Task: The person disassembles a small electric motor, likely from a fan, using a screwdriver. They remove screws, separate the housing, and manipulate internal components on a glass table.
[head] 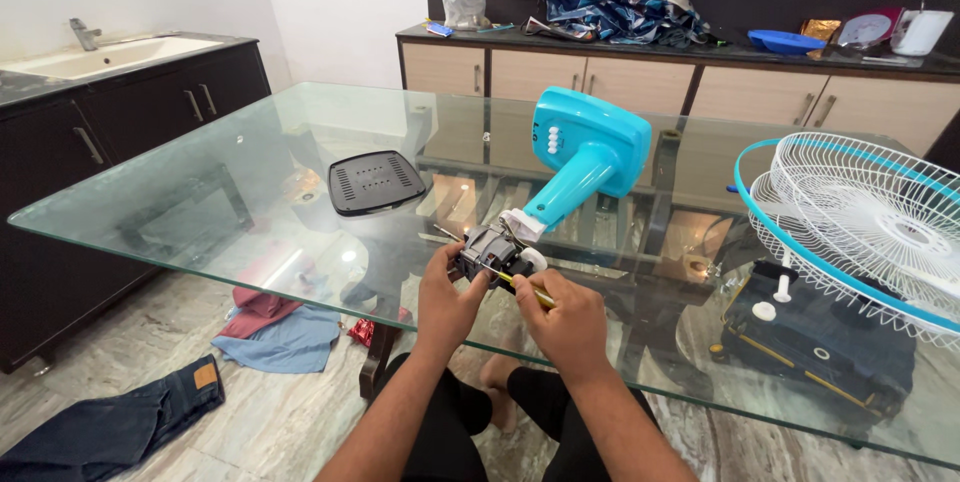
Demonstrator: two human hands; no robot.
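Note:
A turquoise fan body [585, 147] lies on the glass table [200, 192], its neck pointing toward me and ending in a bare grey motor [495, 247]. My left hand [447, 297] grips the motor from the left side. My right hand [572, 317] holds a yellow-handled screwdriver [530, 290] with its tip at the motor's right side. Both hands rest near the table's front edge.
A black square base plate [375, 182] lies left of the fan body. White fan grilles with a turquoise rim [860, 217] sit at the right, with white knobs [775, 297] beside them. A sink counter [110, 52] stands left; clothes [280, 337] lie on the floor.

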